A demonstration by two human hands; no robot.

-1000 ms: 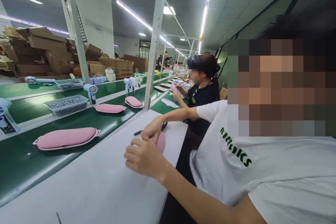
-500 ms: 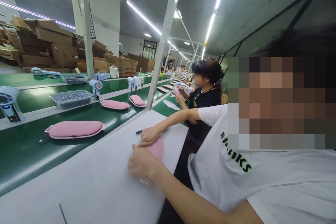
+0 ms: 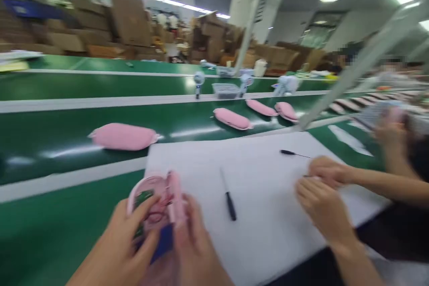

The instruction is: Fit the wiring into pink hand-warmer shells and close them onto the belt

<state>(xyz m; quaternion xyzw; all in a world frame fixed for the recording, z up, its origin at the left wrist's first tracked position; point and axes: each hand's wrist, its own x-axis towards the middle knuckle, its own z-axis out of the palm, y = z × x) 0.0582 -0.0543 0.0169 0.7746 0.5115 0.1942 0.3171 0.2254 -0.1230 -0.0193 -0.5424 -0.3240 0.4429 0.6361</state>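
Note:
An opened pink oblong casing [image 3: 133, 196] is held between my two hands, low and left of centre. My left hand [image 3: 130, 232] grips one half, its thumb and finger reaching over a green circuit board [image 3: 143, 198] inside. My right hand [image 3: 194, 237] is wrapped round the other half [image 3: 174, 187], which is tilted up beside the first. Thin reddish wires [image 3: 161, 208] run between the halves, and a blue block [image 3: 163, 243] lies low between my hands. A screwdriver with a black handle [image 3: 230, 205] rests on the white board [image 3: 261, 232] to the right of my hands.
Several closed pink casings [image 3: 124, 136] lie along the green conveyor [image 3: 187, 136]. A co-worker's hands [image 3: 321, 187] work over the white board's right side, near another black-handled screwdriver [image 3: 288, 152]. Beyond stand a clear plastic tub [image 3: 226, 91], handheld fans [image 3: 199, 79] and a slanted metal post [image 3: 345, 71].
The view has swung left, away from the co-worker beside me. My hands and the opened pink casing have come into sight; the co-worker's hands now appear at the right.

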